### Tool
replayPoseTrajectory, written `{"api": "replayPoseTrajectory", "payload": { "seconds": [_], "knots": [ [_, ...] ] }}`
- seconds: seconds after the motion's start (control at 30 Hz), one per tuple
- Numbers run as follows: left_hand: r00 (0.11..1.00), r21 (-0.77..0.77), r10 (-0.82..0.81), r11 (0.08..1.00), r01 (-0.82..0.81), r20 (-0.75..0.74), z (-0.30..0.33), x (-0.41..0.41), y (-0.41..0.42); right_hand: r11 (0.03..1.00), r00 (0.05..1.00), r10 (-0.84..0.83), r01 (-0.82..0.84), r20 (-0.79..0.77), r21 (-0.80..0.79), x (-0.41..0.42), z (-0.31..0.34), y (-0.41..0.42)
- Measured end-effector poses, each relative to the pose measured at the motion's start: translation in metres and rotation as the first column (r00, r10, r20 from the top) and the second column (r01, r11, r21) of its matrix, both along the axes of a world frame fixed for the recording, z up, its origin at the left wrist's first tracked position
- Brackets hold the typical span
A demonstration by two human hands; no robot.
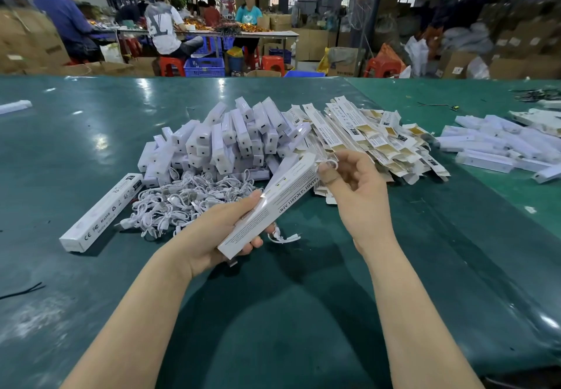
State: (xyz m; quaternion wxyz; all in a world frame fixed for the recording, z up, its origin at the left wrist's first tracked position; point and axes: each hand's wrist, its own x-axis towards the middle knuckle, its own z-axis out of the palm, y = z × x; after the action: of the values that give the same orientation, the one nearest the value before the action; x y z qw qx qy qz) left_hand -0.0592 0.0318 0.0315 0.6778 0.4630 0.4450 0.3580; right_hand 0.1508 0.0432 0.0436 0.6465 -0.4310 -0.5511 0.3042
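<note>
My left hand (226,231) grips the near end of a long white printed carton (273,203), held slanting up to the right above the green table (303,282). My right hand (349,185) pinches the carton's far end flap between thumb and fingers. A short white cable (283,238) hangs under my left hand's fingers. Behind the carton lie a pile of white lamp bars (230,136), a heap of coiled white cables (182,200), and a stack of flat unfolded cartons (370,139).
A closed white carton (101,214) lies on the table to the left. More white bars (498,146) lie at the right. A black tie (21,291) sits near the left edge. People work at a far table (267,34) among boxes and stools.
</note>
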Motion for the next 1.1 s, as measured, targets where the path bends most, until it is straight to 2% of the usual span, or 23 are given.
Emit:
{"api": "replayPoseTrajectory", "payload": {
  "seconds": [0.2,0.4,0.53,0.83,1.0,1.1],
  "knots": [
    [1.000,0.021,-0.012,1.000,0.012,-0.012,0.001,0.001,-0.002,0.996,0.997,0.075,-0.076,-0.017,-0.050,0.006,0.000,0.000],
    [1.000,0.058,-0.012,0.998,0.011,0.014,0.004,0.004,-0.008,0.997,0.996,0.007,-0.014,-0.087,-0.075,0.004,-0.003,0.002],
    [0.994,0.113,-0.031,0.993,0.042,-0.102,0.005,0.010,-0.010,0.994,0.999,-0.035,0.031,-0.038,-0.108,0.005,-0.005,0.002],
    [1.000,0.108,0.004,0.994,-0.005,0.009,0.007,0.013,-0.011,0.999,1.000,0.014,-0.013,0.028,-0.030,-0.003,-0.003,-0.002],
    [0.999,0.109,0.040,0.993,-0.043,0.023,0.007,0.011,-0.011,0.995,0.986,-0.095,0.097,0.138,-0.010,-0.010,-0.001,-0.004],
    [0.999,0.126,0.032,0.992,-0.029,-0.024,0.006,0.012,-0.011,0.997,1.000,0.012,-0.010,0.026,-0.082,-0.011,0.002,-0.005]
  ]
}}
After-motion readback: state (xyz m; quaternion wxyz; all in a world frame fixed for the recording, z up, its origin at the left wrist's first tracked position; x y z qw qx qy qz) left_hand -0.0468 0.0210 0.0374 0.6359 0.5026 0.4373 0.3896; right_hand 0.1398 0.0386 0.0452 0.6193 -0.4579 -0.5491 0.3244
